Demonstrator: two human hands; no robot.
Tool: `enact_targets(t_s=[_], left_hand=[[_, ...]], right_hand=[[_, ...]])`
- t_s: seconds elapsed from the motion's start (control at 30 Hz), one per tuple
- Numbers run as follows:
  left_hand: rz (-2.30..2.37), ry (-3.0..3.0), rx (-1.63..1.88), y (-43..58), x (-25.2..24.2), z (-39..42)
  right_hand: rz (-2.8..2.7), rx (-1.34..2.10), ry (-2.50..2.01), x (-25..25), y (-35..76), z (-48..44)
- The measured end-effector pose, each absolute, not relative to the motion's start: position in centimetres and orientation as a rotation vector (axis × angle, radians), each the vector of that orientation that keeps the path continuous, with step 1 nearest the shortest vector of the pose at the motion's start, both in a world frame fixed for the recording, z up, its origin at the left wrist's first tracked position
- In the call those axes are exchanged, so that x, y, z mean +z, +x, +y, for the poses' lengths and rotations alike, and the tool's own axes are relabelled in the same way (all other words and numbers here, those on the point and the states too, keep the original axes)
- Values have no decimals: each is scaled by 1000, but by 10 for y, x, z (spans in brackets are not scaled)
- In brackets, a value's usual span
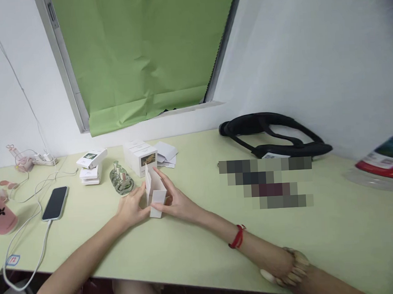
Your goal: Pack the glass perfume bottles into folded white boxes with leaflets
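Note:
A small white carton [156, 210] stands on the table between my hands, its top flaps raised and its mouth open. My left hand [133, 206] grips its left side with the thumb at the near edge. From the right, my right hand [179, 203] holds the opposite side, thumb on the front panel and fingers at the back. Just behind my left hand, several clear glass bottles with silvery caps [121, 179] stand in a row. Beyond the carton is a row of white boxes [139, 158], the nearest with a dark picture on its end. What lies inside the carton is hidden.
White boxes [90, 172] are stacked at the back left, and flat white card pieces [166, 154] lie behind the row. A phone [55, 203] on a white cable and a pink cup [0, 212] are at left. A black strapped object [275, 134] rests against the wall.

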State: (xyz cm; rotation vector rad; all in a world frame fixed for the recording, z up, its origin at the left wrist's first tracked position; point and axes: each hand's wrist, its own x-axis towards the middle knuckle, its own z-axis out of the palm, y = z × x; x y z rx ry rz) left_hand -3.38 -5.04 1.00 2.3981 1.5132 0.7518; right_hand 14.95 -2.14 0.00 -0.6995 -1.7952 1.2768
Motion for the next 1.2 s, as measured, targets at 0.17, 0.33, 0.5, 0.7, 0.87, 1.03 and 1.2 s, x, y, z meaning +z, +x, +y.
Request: enact_targets(t_s=[0.17, 0.33, 0.5, 0.7, 0.87, 1.03, 1.2], left_hand=[[1487, 2155, 839, -34, 12, -50], [1295, 2106, 969, -34, 10, -46], [1197, 2119, 1007, -31, 7, -48], [1219, 2152, 1000, -30, 7, -49], [1244, 2155, 972, -29, 8, -51], [1232, 2122, 921, -32, 7, -50], [1125, 2059, 987, -32, 9, -50]], right_hand=[[-1651, 1315, -729, -2, 150, -12], [-1596, 1358, -691, 1, 150, -8], [-1588, 1397, -662, 3, 148, -12], [-1590, 1434, -649, 4, 147, -10], [-1593, 1416, -670, 6, 146, -13], [-1547, 1459, -639, 9, 144, -19], [-1498, 1480, -675, 12, 146, -20]])
